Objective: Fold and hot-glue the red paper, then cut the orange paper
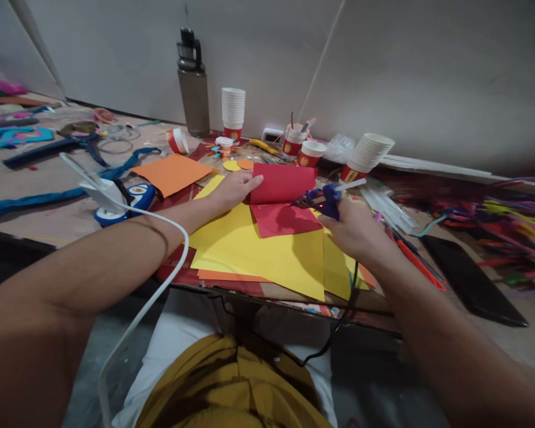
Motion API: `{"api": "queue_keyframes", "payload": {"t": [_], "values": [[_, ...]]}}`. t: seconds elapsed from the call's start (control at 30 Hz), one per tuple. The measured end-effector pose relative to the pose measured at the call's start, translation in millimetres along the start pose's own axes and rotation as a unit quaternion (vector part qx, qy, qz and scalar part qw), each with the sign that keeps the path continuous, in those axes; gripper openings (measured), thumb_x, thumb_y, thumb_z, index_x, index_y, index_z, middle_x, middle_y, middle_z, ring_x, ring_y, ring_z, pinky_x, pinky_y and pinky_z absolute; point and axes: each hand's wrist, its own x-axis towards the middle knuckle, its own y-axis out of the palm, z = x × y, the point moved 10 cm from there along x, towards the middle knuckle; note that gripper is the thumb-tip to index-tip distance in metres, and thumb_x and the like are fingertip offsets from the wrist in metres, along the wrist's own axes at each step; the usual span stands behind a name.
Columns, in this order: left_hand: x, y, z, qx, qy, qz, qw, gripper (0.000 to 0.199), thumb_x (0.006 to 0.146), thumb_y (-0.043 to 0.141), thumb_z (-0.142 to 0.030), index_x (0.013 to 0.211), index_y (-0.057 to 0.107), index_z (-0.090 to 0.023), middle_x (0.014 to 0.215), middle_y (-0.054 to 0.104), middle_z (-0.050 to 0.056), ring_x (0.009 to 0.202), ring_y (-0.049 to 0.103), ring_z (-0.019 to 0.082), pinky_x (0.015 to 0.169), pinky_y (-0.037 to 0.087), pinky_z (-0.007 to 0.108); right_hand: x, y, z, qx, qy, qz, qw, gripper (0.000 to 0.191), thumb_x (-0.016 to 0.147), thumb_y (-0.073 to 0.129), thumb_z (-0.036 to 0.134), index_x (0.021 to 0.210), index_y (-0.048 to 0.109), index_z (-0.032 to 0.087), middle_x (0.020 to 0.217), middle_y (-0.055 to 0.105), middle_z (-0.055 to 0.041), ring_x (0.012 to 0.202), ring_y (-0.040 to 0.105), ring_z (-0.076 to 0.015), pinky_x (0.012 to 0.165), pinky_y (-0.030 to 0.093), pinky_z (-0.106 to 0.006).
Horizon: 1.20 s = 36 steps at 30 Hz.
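Note:
My left hand (237, 187) pinches the left edge of a folded red paper sheet (283, 182), holding its upper flap raised. The lower half rests on large yellow sheets (258, 255). In my right hand (354, 223) is a dark blue hot glue gun (324, 201), with a white glue stick (351, 185) jutting from its back. Its nozzle points left, close to the fold of the red paper; whether it touches cannot be seen. A black cord (353, 291) hangs from the glue gun over the table edge.
An orange sheet (173, 173) and a blue-and-white power strip (127, 203) lie left, its white cable crossing my left forearm. Behind stand stacked paper cups (233, 110), leaning cups (369, 151) and a tall bottle (194, 98). A black phone-like slab (472, 279) and pipe cleaners (512, 238) lie right.

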Motion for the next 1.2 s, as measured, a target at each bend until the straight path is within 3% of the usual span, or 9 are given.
{"api": "queue_keyframes", "payload": {"t": [0.1,0.27,0.37,0.5,0.6,0.73,1.0,1.2], "values": [[-1,1.7,-7,0.041,0.042,0.009,0.998,0.046,0.084,0.051,-0.056,0.057,0.048,-0.018,0.057,0.044,-0.001,0.055,0.036,0.012,0.053,0.028,0.027,-1,-3,-3,-0.010,0.005,-0.011,1.000,0.021,0.083,0.055,0.032,0.093,0.062,0.014,0.089,0.068,-0.0142,0.079,0.062,-0.0261,0.062,0.041,-0.031],[-6,6.0,-21,0.090,0.087,0.025,0.992,0.047,0.086,0.048,-0.052,0.054,0.037,-0.020,0.055,0.033,-0.003,0.054,0.030,0.011,0.053,0.024,0.027,-10,8,19,0.056,-0.028,0.030,0.998,0.023,0.086,0.052,0.033,0.101,0.060,0.017,0.090,0.069,-0.0123,0.079,0.063,-0.0258,0.063,0.043,-0.031],[-7,4.8,-26,0.103,0.101,0.013,0.989,0.045,0.087,0.047,-0.047,0.054,0.034,-0.020,0.055,0.035,-0.003,0.056,0.031,0.012,0.055,0.026,0.028,-11,5,16,0.051,-0.019,0.019,0.998,0.021,0.086,0.052,0.032,0.099,0.059,0.017,0.091,0.069,-0.0134,0.080,0.063,-0.0269,0.063,0.043,-0.032],[-5,1.1,-25,0.094,0.093,-0.010,0.991,0.040,0.088,0.048,-0.042,0.054,0.041,-0.020,0.060,0.046,0.000,0.060,0.040,0.013,0.058,0.032,0.028,-12,6,13,0.042,-0.002,0.029,0.999,0.020,0.086,0.052,0.033,0.094,0.060,0.017,0.089,0.069,-0.0138,0.079,0.063,-0.0274,0.062,0.043,-0.033],[-4,0.8,-23,0.088,0.084,-0.012,0.992,0.040,0.087,0.050,-0.042,0.054,0.043,-0.020,0.059,0.049,0.001,0.062,0.045,0.015,0.059,0.034,0.028,-14,15,34,0.083,-0.043,0.061,0.994,0.021,0.087,0.052,0.033,0.098,0.060,0.017,0.090,0.070,-0.0124,0.080,0.064,-0.0268,0.065,0.044,-0.033],[-4,0.9,-20,0.069,0.068,-0.009,0.995,0.040,0.087,0.051,-0.042,0.054,0.047,-0.019,0.057,0.050,0.001,0.062,0.047,0.015,0.059,0.036,0.028,-14,18,65,0.120,-0.104,0.057,0.986,0.021,0.086,0.053,0.028,0.103,0.060,0.018,0.100,0.070,-0.0129,0.089,0.064,-0.0267,0.072,0.045,-0.032],[-3,2.0,-17,0.052,0.044,-0.003,0.998,0.037,0.086,0.053,-0.043,0.058,0.050,-0.019,0.058,0.052,0.002,0.065,0.049,0.017,0.059,0.038,0.028,-11,15,44,0.103,-0.059,0.039,0.992,0.025,0.086,0.054,0.028,0.108,0.059,0.017,0.101,0.070,-0.0141,0.090,0.065,-0.0291,0.071,0.045,-0.034],[-4,2.0,-18,0.063,0.057,0.000,0.996,0.041,0.087,0.050,-0.044,0.055,0.046,-0.019,0.057,0.049,0.000,0.056,0.041,0.013,0.055,0.032,0.027,-15,19,72,0.121,-0.102,0.061,0.985,0.026,0.087,0.052,0.028,0.110,0.059,0.018,0.102,0.070,-0.0132,0.088,0.064,-0.0267,0.071,0.045,-0.033]]}}
